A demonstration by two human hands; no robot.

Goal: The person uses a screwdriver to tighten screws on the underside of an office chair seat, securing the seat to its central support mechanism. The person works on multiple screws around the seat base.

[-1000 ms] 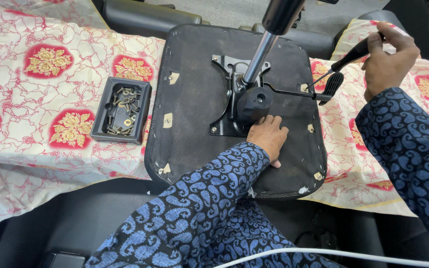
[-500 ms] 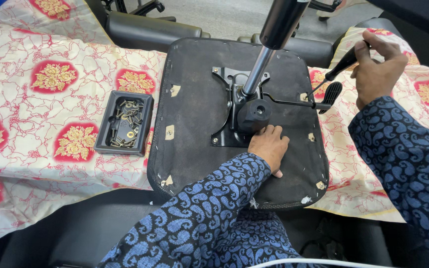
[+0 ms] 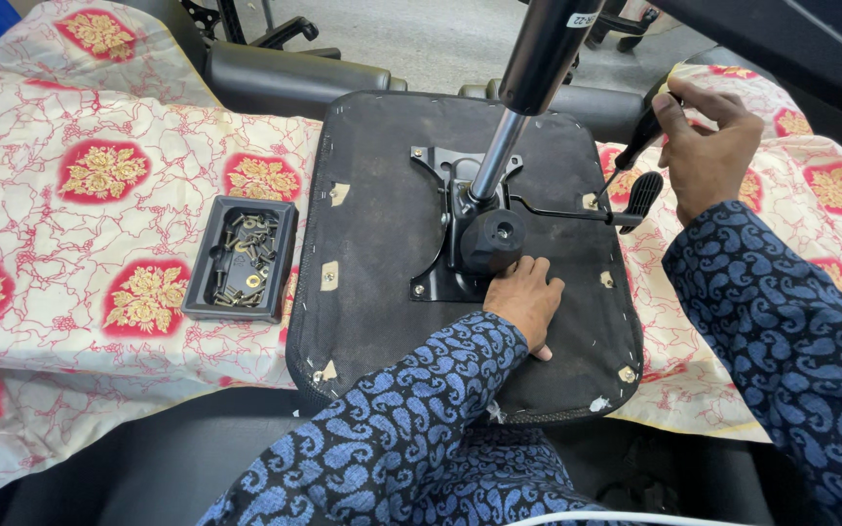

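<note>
The left hand (image 3: 526, 300) is pressing flat on the seat base (image 3: 382, 244); the right hand (image 3: 708, 146) is gripping a screwdriver (image 3: 635, 146), which may slip off the screw.

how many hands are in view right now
2. The left hand rests on the upturned seat base; the right hand holds a black tool at its right edge.

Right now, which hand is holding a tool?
The right hand: it grips a black screwdriver. The left hand lies flat and empty on the seat underside.

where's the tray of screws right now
In the head view, the black screw tray lies on the patterned cloth, just left of the upturned seat base, away from both hands.
</note>
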